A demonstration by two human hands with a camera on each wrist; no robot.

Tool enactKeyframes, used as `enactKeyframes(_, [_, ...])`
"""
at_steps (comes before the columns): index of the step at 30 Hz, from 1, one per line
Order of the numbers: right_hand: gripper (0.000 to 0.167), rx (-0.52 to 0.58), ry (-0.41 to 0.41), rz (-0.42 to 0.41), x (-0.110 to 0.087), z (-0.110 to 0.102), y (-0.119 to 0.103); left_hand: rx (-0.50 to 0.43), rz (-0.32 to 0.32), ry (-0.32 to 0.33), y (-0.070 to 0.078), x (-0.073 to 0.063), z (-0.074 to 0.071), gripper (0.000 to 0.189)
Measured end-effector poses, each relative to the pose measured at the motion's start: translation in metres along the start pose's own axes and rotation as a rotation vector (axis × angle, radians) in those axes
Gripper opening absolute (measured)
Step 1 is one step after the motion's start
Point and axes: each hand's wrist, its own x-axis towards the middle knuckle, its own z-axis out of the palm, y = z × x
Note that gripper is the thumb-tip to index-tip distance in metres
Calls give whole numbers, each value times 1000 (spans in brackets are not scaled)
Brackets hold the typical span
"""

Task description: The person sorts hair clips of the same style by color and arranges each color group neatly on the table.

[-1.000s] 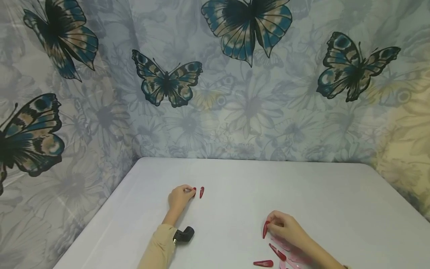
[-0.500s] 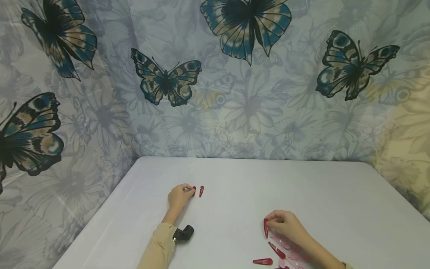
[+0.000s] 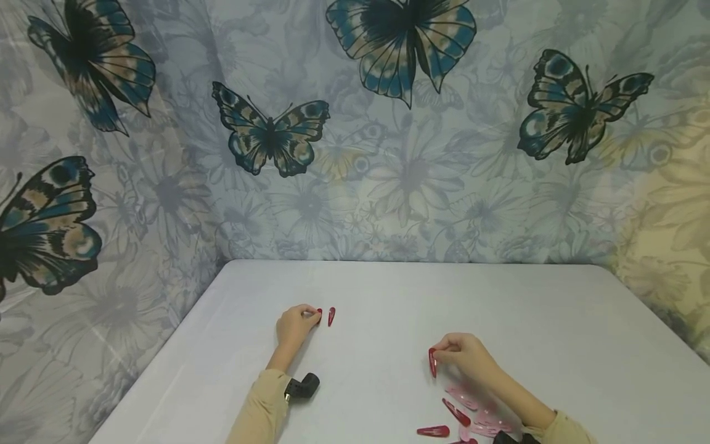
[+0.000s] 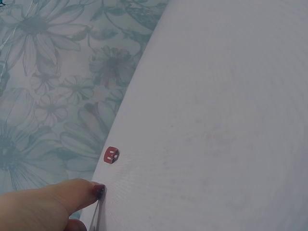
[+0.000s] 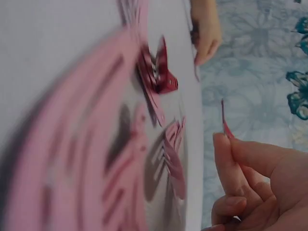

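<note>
My left hand [image 3: 294,327] pinches a red snap hair clip [image 3: 319,315] at the far left part of the table, thumb against it. Just right of it lies another red hair clip [image 3: 331,316], which shows end-on as a small red plate [image 4: 111,155] in the left wrist view. My right hand [image 3: 468,357] holds a red hair clip [image 3: 432,362] between thumb and fingertips, its narrow end pointing down. In the right wrist view this clip [image 5: 225,118] stands out past the fingertips. Below that hand are loose red clips [image 3: 456,412] and pink hair clips [image 3: 471,401].
The white table [image 3: 377,370] runs back to a butterfly-print cloth [image 3: 410,197]. Near the front edge lies another red clip [image 3: 433,431], with the pink clips [image 5: 171,163] heaped to its right. Black wrist cameras [image 3: 302,386] sit on both sleeves.
My right hand has moved up and slightly left with its red clip, away from the pink pile. The left hand has stayed where it was.
</note>
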Motion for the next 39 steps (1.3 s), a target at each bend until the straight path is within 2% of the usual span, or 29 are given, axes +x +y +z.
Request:
enactKeyframes(11, [8,-61,15,-29,17,-1,-13,-1,16,15,3,3,0,12])
enactKeyframes(22, [5,-90,45,12,35,1,-21,7,7,-10,3,4,2,12])
enactKeyframes(33, [5,-71,-28,-36,60,10,-27,-3,-25,-7,-3,1,3,10])
enactKeyframes(39, [4,-87,-14,-61,70,15,-36,-2,-23,-18,-2,-1,1,11])
